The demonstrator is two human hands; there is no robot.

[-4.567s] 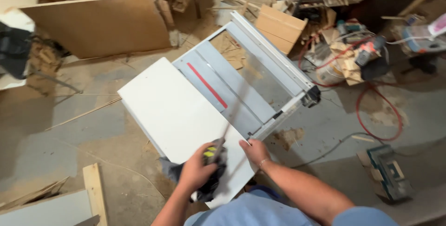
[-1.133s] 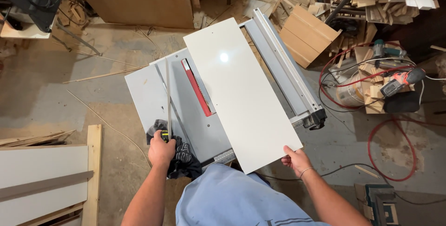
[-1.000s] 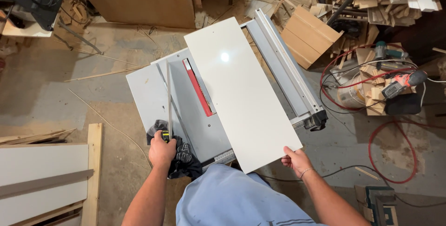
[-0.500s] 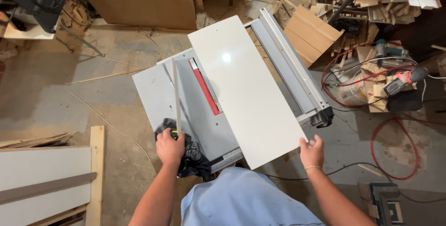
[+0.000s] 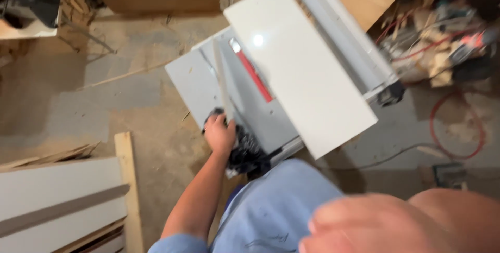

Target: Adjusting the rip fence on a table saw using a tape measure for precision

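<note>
My left hand [image 5: 220,134] gripped the tape measure [image 5: 214,116] at the saw table's [image 5: 194,78] near edge; the white panel [image 5: 299,71] lay flat beside its blade. My right hand [image 5: 396,227] was blurred, grip unclear, so I judged steadying the panel wise.

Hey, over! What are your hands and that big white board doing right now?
Left hand gripping a thin strip at the saw table's near edge. Right hand blurred close to camera, off the white board. Board lies flat on the table.

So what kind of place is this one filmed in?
Most likely a woodworking shop. A table saw stands on a dusty concrete floor with a white panel lying on it, and wood scraps and power tools are piled at the top right. More boards lie at the lower left.
</note>
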